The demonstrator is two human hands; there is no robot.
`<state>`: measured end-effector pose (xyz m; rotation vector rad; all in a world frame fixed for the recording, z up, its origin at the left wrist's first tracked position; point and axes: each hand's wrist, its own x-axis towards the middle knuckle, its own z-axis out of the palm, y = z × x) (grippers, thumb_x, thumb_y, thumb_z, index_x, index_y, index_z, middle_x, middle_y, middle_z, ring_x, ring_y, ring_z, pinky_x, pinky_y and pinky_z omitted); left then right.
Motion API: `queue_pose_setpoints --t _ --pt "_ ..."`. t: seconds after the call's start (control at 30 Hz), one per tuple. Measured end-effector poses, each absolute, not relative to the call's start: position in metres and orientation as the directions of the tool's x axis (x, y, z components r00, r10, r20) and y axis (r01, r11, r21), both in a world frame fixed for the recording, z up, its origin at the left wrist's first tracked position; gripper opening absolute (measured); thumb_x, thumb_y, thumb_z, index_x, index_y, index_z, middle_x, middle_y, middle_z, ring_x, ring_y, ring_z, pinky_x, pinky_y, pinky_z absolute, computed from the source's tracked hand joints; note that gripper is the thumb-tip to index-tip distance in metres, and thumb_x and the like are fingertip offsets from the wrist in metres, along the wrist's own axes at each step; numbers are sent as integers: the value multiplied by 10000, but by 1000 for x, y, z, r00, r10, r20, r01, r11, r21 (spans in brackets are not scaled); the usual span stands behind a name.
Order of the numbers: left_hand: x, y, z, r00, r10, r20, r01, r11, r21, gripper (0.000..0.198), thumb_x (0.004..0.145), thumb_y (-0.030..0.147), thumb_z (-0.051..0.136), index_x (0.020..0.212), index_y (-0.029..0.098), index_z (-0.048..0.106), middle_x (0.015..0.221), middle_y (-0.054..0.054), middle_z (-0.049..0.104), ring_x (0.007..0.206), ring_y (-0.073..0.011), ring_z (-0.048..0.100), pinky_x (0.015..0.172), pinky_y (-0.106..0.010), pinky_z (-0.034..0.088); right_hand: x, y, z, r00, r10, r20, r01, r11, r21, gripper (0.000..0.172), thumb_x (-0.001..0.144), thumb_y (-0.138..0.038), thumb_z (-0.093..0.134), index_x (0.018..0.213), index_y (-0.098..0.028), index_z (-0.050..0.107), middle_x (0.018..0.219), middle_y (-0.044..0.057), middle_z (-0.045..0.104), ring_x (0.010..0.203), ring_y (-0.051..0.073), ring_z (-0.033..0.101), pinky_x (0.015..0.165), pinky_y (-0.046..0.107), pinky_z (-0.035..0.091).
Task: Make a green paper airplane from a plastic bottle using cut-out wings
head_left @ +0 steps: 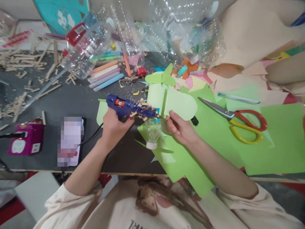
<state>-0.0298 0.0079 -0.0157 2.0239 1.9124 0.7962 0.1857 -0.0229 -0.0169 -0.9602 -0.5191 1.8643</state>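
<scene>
My left hand (113,127) is wrapped round the handle of a blue hot glue gun (128,107), whose front is crusted with wood bits. Its nozzle points right, close to a clear plastic bottle (153,132) with a white cap facing me. Light green paper (156,95) wraps the bottle's body, and leaf-like green paper pieces (162,77) stand at its far end. A rounded pale green paper flap (181,103) sticks out to the right. My right hand (179,127) pinches at the near edge of this flap, beside the bottle; its fingertips are partly hidden.
Red-and-yellow-handled scissors (234,116) and a pen (238,98) lie on green paper sheets (283,136) at right. At left are a phone (71,141), a purple power adapter (26,139) and scattered wood sticks (21,62). Rolled paper tubes (106,74) and clear bottles (81,57) lie behind. Another person's arm (286,70) rests at right.
</scene>
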Motion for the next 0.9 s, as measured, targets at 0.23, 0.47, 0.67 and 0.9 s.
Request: queue_pose_setpoints --t 0.23,0.47,0.67,0.9 --pt "-31 9 -16 -7 972 234 848 -118 517 228 621 301 619 770 206 475 665 6 540 623 -179 570 602 -288 464 185 -24 -20 -247 888 -389 -551 -459 -697 382 663 -536 760 632 -171 650 323 -111 414 270 8 200 329 192 159" --pt "-33 10 -16 -8 977 211 840 -108 532 216 624 301 607 769 205 479 640 19 533 592 -164 555 585 -280 454 185 -23 -18 -269 884 -382 -537 -467 -703 401 655 -561 755 624 -179 637 304 -123 372 274 19 191 339 205 165" --pt "-34 10 -18 6 975 224 856 -121 502 202 637 302 606 764 203 485 664 9 531 629 -174 562 605 -287 449 185 -23 -16 -291 881 -372 -539 -472 -697 399 656 -562 754 618 -183 637 289 -126 337 278 29 181 343 214 154" --pt "-34 10 -19 29 969 247 857 -151 492 194 653 296 601 779 201 488 700 -6 538 653 -187 569 628 -300 455 185 -23 -16 -288 881 -375 -545 -472 -693 396 658 -556 756 622 -181 634 294 -130 331 281 25 174 347 211 155"
